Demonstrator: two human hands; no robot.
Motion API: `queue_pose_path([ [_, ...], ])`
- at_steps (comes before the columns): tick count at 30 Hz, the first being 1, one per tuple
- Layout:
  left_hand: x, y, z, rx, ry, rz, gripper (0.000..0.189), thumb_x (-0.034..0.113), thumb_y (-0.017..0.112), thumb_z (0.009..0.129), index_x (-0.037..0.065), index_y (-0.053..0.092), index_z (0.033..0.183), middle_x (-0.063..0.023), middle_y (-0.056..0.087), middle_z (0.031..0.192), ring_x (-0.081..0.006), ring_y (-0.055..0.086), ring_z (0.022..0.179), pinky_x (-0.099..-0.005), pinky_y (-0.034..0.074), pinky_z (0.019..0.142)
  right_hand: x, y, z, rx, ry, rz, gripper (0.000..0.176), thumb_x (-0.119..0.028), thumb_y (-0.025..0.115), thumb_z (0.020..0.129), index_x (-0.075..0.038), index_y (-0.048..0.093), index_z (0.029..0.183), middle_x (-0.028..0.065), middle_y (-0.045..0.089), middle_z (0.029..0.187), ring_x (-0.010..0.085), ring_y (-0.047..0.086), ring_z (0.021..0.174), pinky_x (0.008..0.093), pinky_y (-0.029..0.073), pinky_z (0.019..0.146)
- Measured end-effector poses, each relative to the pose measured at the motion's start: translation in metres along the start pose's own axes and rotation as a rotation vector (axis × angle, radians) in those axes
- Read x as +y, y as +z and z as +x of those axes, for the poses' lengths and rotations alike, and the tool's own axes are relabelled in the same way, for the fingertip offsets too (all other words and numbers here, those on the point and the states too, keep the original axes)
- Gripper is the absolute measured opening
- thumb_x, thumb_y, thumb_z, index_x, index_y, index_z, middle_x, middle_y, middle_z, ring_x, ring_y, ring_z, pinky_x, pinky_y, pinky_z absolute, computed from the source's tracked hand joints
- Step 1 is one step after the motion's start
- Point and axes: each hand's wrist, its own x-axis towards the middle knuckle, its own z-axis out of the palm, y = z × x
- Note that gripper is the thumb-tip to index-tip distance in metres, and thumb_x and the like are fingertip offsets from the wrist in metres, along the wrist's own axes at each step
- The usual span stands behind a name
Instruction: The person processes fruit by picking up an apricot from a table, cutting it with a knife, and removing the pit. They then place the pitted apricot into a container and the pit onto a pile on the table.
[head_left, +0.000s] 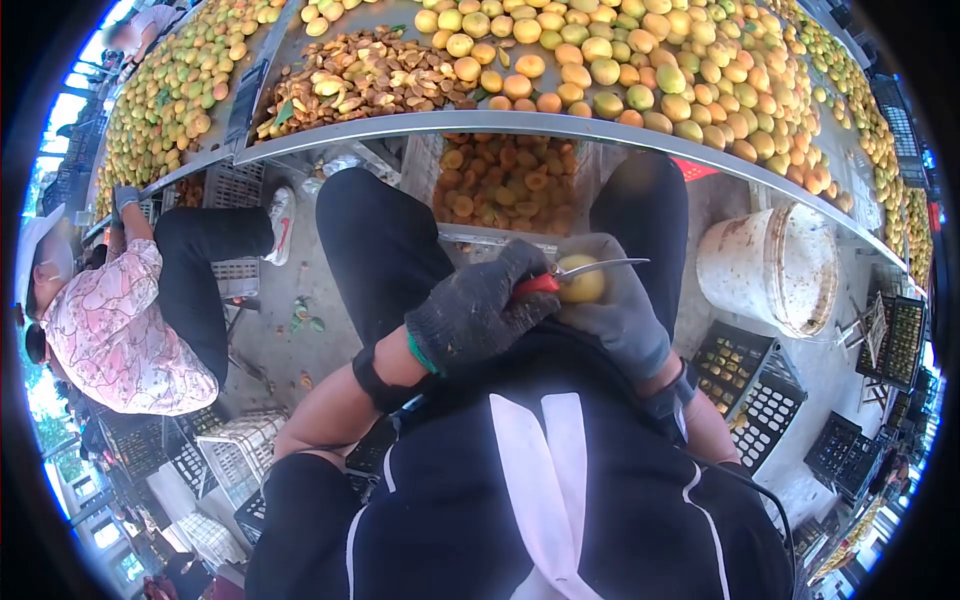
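My left hand (470,310), in a black glove, is closed around the red handle (537,286) of a small curved knife. Its thin blade (610,264) points right, lying over a yellow-green fruit (583,288). Around that fruit are the fingers of my right hand (622,305), which wears a grey glove. Both hands are close together above my lap. Just beyond them, under the table edge, a crate (424,165) holds many orange fruit halves (500,185).
A metal-edged table (400,124) bears many whole fruits (640,60) and a heap of cut pieces (360,75). A stained white bucket (735,262) and dark crates (765,405) stand at right. Another person (125,330) sits at left, near white crates (240,440).
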Motion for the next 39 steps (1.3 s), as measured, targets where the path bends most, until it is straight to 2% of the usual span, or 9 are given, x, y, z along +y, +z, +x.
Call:
queue_pose_path([
  [6,-0.005,0.016,-0.01,0.073,0.024,0.237,0.037,0.021,0.069,0.087,0.002,0.055,0.115,-0.0215,0.065,0.085,-0.0409,0.064,0.075,-0.0446,0.053,0.066,0.016,0.011,0.004,0.06,-0.078,-0.021,0.058,0.009,0.067,0.064,-0.005,0.048,0.117,0.0061,0.052,0.107,0.016,0.053,0.099,0.0288,0.046,0.089],
  [9,-0.013,0.016,-0.007,-0.058,-0.196,0.09,0.035,0.022,0.063,0.091,0.003,0.054,0.119,-0.0217,0.066,0.095,-0.0413,0.065,0.083,-0.0451,0.053,0.071,0.031,0.016,0.013,0.167,-0.196,-0.155,0.058,0.011,0.064,0.061,-0.003,0.048,0.116,0.0091,0.05,0.105,0.0204,0.052,0.1,0.0317,0.044,0.091],
  [12,-0.02,0.02,0.0,0.024,-0.114,-0.15,0.03,0.015,0.066,0.09,0.002,0.055,0.115,-0.0146,0.068,0.086,-0.034,0.067,0.075,-0.0419,0.053,0.068,0.033,0.007,0.024,0.233,-0.492,-0.636,0.056,0.01,0.062,0.063,-0.002,0.047,0.116,0.0116,0.049,0.105,0.0232,0.052,0.099,0.0316,0.043,0.09],
  [15,-0.015,0.015,0.007,0.026,-0.2,-0.323,0.026,0.014,0.062,0.093,0.004,0.055,0.116,-0.0061,0.067,0.085,-0.0202,0.063,0.064,-0.0343,0.052,0.059,0.008,0.007,0.027,0.097,-0.205,-0.184,0.052,0.011,0.061,0.071,-0.003,0.047,0.12,0.0103,0.054,0.112,0.0266,0.056,0.103,0.0314,0.045,0.092],
  [16,-0.001,0.004,0.009,0.035,-0.402,-0.706,0.027,0.014,0.06,0.094,0.005,0.055,0.119,-0.0034,0.065,0.083,-0.0141,0.059,0.061,-0.0293,0.048,0.054,0.007,0.005,0.029,0.103,-0.206,-0.186,0.052,0.011,0.061,0.071,-0.003,0.047,0.12,0.0103,0.054,0.112,0.0266,0.056,0.103,0.0314,0.045,0.092],
  [18,0.017,-0.02,0.013,0.03,-0.595,-1.084,0.027,0.014,0.059,0.096,0.005,0.054,0.121,-0.0007,0.063,0.082,-0.0081,0.054,0.057,-0.0243,0.044,0.049,0.003,-0.004,0.033,0.116,0.008,0.561,0.051,0.01,0.061,0.076,-0.005,0.046,0.123,0.0099,0.056,0.116,0.0276,0.057,0.111,0.0345,0.047,0.096],
  [22,0.019,-0.041,0.014,0.228,-0.376,-0.884,0.029,0.01,0.066,0.091,0.006,0.056,0.118,-0.0021,0.064,0.087,-0.0072,0.054,0.06,-0.0232,0.044,0.052,-0.009,-0.021,0.027,-0.071,-0.014,0.904,0.06,0.004,0.065,0.077,-0.008,0.043,0.132,0.0118,0.053,0.128,0.0278,0.052,0.123,0.042,0.043,0.105],
  [28,0.018,-0.029,0.017,0.125,-0.045,0.046,0.039,0.027,0.075,0.083,0.002,0.061,0.11,-0.0207,0.066,0.09,-0.0321,0.067,0.079,-0.0368,0.052,0.07,-0.008,-0.022,0.035,-0.157,-0.227,0.671,0.063,-0.003,0.073,0.073,-0.007,0.047,0.13,0.0095,0.053,0.127,0.0217,0.051,0.119,0.0332,0.041,0.102],
  [39,0.008,-0.013,-0.005,0.091,0.039,0.168,0.033,0.024,0.077,0.079,0.0,0.063,0.096,-0.019,0.061,0.075,-0.0375,0.063,0.069,-0.0401,0.049,0.058,-0.019,-0.005,0.024,-0.095,-0.238,0.515,0.059,0.005,0.076,0.068,-0.008,0.051,0.12,0.007,0.056,0.115,0.0179,0.057,0.107,0.0316,0.047,0.093],
])
